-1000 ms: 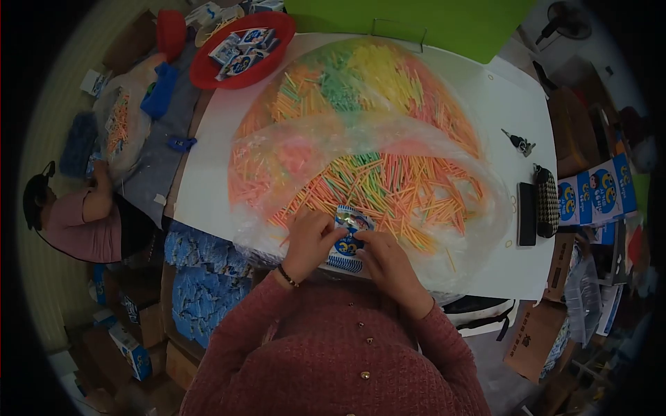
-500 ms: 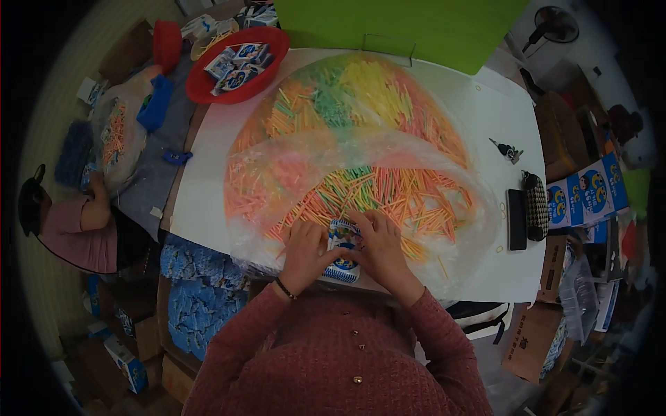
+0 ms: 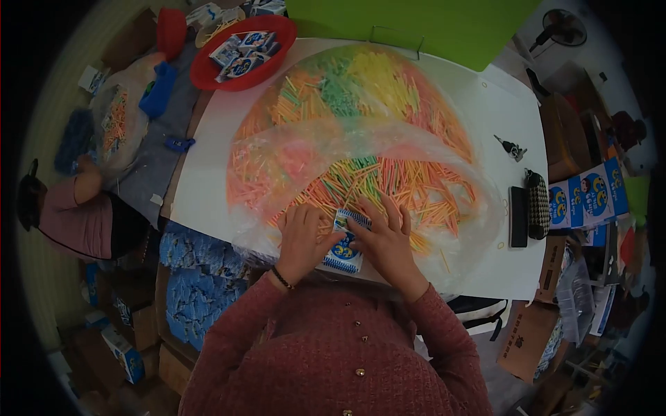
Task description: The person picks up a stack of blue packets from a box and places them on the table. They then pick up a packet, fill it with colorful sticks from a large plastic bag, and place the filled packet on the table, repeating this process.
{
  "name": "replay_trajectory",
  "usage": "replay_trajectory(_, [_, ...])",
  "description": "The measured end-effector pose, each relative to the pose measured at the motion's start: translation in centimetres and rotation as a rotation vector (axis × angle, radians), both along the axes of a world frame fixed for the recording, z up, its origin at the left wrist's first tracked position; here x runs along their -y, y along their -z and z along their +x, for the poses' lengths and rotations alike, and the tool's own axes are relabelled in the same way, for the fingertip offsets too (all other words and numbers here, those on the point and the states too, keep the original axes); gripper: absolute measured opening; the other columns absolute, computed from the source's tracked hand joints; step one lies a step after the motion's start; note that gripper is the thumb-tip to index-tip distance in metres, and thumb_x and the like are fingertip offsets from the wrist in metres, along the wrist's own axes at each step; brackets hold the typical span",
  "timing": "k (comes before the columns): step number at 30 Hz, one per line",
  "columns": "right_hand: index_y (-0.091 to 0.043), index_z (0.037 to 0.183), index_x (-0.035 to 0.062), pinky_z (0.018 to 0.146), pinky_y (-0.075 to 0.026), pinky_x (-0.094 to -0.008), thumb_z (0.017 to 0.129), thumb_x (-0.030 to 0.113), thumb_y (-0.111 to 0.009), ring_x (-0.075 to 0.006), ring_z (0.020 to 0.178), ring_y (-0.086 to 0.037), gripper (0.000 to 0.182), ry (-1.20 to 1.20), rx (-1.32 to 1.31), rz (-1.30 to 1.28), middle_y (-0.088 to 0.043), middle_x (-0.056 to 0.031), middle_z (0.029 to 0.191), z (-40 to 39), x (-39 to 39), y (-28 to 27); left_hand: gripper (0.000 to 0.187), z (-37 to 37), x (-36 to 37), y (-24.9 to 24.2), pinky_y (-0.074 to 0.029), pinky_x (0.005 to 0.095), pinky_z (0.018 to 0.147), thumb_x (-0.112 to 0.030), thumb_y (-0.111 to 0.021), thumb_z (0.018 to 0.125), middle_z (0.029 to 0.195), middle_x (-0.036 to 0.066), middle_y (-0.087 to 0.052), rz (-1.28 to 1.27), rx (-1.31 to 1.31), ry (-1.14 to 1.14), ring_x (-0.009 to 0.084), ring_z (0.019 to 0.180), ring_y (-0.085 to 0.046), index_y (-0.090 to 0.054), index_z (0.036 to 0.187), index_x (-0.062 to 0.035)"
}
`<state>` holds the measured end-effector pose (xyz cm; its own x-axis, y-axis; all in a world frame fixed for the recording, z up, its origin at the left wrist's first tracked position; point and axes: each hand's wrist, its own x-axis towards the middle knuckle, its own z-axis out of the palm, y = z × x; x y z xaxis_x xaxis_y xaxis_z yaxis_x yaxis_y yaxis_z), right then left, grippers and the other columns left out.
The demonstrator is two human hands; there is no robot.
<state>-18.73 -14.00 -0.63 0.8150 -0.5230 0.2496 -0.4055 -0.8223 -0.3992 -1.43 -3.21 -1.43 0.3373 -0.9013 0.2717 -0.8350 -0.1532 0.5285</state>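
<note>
A small blue and white printed packet (image 3: 342,258) lies tilted at the table's front edge, between my two hands. My left hand (image 3: 302,239) is closed at its left side, with the thumb on the packet and the other fingers curled. On the right side, my right hand (image 3: 388,246) has its thumb and index finger on the packet's upper part, while its other fingers stretch forward. Just beyond them, a large clear plastic bag (image 3: 333,139) holds many thin sticks (image 3: 388,182) in pink, orange, green and yellow. Its near side gapes, showing loose sticks.
A red basin (image 3: 284,41) with several packets stands at the back left. Keys (image 3: 512,148), a black phone (image 3: 518,216) and a checkered pouch (image 3: 536,208) lie on the right. Another person (image 3: 80,215) works at the left. Blue packets (image 3: 201,305) fill a box below.
My right hand's fingers have spread and shifted, so more of the packet's printed face shows. The view has shifted slightly. The other person's arm has moved a little.
</note>
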Motion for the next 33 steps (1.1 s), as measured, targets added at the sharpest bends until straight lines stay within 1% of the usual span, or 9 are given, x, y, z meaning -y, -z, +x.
replay_trajectory(5, [-0.071, 0.103, 0.0225, 0.113, -0.021, -0.0492, 0.074, 0.018, -0.074, -0.0322, 0.139, -0.034, 0.03, -0.001, 0.124, -0.069, -0.051, -0.0014, 0.14, -0.1, -0.7, 1.6, 0.065, -0.3, -0.6, 0.5, -0.032, 0.0426, 0.092, -0.051, -0.081, 0.066, 0.114, 0.012, -0.052, -0.059, -0.019, 0.009, 0.0303, 0.108, -0.047, -0.057, 0.109, -0.0082])
replay_trajectory(10, [-0.07, 0.106, 0.0188, 0.111, -0.028, -0.0497, 0.078, 0.017, -0.07, -0.03, 0.133, -0.042, 0.028, 0.061, 0.298, -0.201, -0.053, -0.005, 0.139, -0.5, -1.5, 0.1, 0.046, 0.2, -1.1, -1.0, -0.033, 0.0405, 0.09, -0.037, -0.08, 0.072, 0.105, 0.007, -0.057, -0.118, -0.236, 0.108, 0.0272, 0.101, -0.051, -0.062, 0.103, -0.009])
replay_trajectory(13, [-0.067, 0.112, 0.0155, 0.103, -0.039, -0.0437, 0.077, 0.014, -0.072, -0.0307, 0.122, -0.053, 0.034, -0.132, 0.427, 0.01, -0.054, -0.0102, 0.136, -0.2, -0.6, -2.4, 0.028, 0.4, -1.2, -1.6, -0.035, 0.0393, 0.086, -0.025, -0.077, 0.077, 0.091, 0.004, -0.059, -0.086, -0.427, 0.308, 0.0248, 0.091, -0.053, -0.065, 0.098, -0.0093])
replay_trajectory(15, [-0.064, 0.12, 0.0136, 0.09, -0.047, -0.0378, 0.077, 0.006, -0.072, -0.0287, 0.107, -0.059, 0.045, 0.071, 0.593, 0.79, -0.06, -0.0099, 0.125, -0.8, -1.0, -4.2, 0.02, 0.2, -0.5, -2.5, -0.035, 0.0388, 0.084, -0.02, -0.075, 0.079, 0.084, 0.002, -0.059, -0.063, -0.515, 0.408, 0.0237, 0.086, -0.054, -0.067, 0.095, -0.0097])
replay_trajectory(17, [-0.065, 0.115, 0.0111, 0.087, -0.047, -0.0353, 0.078, 0.006, -0.073, -0.0264, 0.102, -0.06, 0.039, -0.016, 0.473, 0.775, -0.062, -0.0095, 0.116, -2.1, 0.6, -4.2, 0.017, 0.2, 0.0, -3.6, -0.036, 0.0379, 0.08, -0.016, -0.073, 0.081, 0.079, 0.003, -0.057, -0.071, -0.28, 0.481, 0.0233, 0.082, -0.054, -0.067, 0.095, -0.0101])
replay_trajectory(22, [-0.069, 0.099, 0.0055, 0.076, -0.048, -0.0312, 0.082, 0.009, -0.073, -0.0194, 0.09, -0.062, 0.018, -0.158, 0.223, 0.448, -0.066, -0.008, 0.092, -4.0, 2.2, -4.5, 0.012, -1.6, 1.0, -3.8, -0.038, 0.0364, 0.072, -0.014, -0.07, 0.084, 0.078, 0.004, -0.057, 0.004, -0.494, 0.526, 0.0231, 0.078, -0.054, -0.068, 0.095, -0.0092])
replay_trajectory(27, [-0.068, 0.09, 0.0012, 0.073, -0.05, -0.0338, 0.083, 0.005, -0.068, -0.0252, 0.087, -0.063, 0.008, -0.144, 0.234, 0.78, -0.067, -0.0097, 0.088, -5.1, 4.7, -4.5, 0.012, -1.7, 3.1, -3.3, -0.041, 0.0335, 0.061, -0.017, -0.069, 0.087, 0.073, 0.005, -0.056, 0.169, -0.695, 0.616, 0.0206, 0.067, -0.055, -0.069, 0.092, -0.0061])
replay_trajectory(30, [-0.066, 0.1, -0.0014, 0.079, -0.051, -0.0357, 0.083, 0.004, -0.065, -0.032, 0.091, -0.064, 0.018, 0.108, 0.179, 0.575, -0.068, -0.0127, 0.093, -6.4, 11.1, -1.6, 0.017, -1.7, 8.3, -4.5, -0.043, 0.0321, 0.06, -0.018, -0.068, 0.088, 0.069, 0.008, -0.056, 0.081, -0.523, 0.691, 0.0193, 0.064, -0.058, -0.067, 0.089, -0.0011])
replay_trajectory(33, [-0.06, 0.116, -0.0025, 0.084, -0.052, -0.0402, 0.087, 0.003, -0.059, -0.037, 0.095, -0.064, 0.03, 0.153, 0.226, -0.086, -0.066, -0.0162, 0.109, -7.8, 15.6, -0.2, 0.019, -2.6, 14.9, -3.4, -0.043, 0.0291, 0.06, -0.018, -0.064, 0.09, 0.077, 0.004, -0.065, 0.164, -0.681, 0.653, 0.0107, 0.068, -0.059, -0.066, 0.098, -0.0005])
